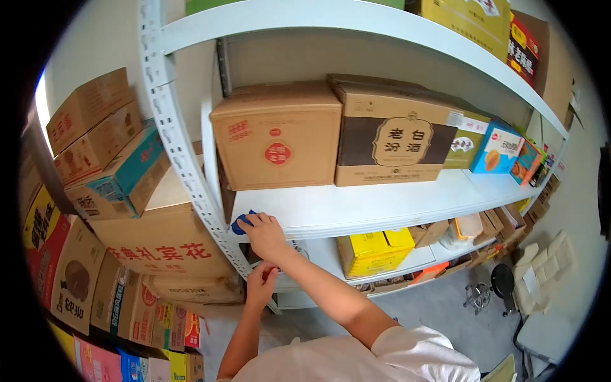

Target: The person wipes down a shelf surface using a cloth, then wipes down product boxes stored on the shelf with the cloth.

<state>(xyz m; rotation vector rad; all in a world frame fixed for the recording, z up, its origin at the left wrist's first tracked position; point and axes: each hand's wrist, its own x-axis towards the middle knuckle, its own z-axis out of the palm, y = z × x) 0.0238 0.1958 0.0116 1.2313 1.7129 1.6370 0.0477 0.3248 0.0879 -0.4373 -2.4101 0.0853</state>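
Note:
My right hand (pixel 266 234) presses a blue cloth (pixel 242 223) onto the left front corner of the white middle shelf (pixel 356 202), beside the perforated upright post (pixel 184 146). Just below it is my left hand (pixel 260 283), its fingers curled in near the right wrist and the shelf's front edge. Whether the left hand holds anything cannot be made out. Behind the cloth, a brown carton (pixel 277 140) and a larger brown and black carton (pixel 394 137) stand on the same shelf.
Stacked cartons (pixel 159 245) stand left of the post. The lower shelf holds a yellow box (pixel 372 251) and several other packages. Above is the top shelf's edge (pixel 356 19). A cream chair (pixel 547 274) and a black stool (pixel 502 280) are on the floor at right.

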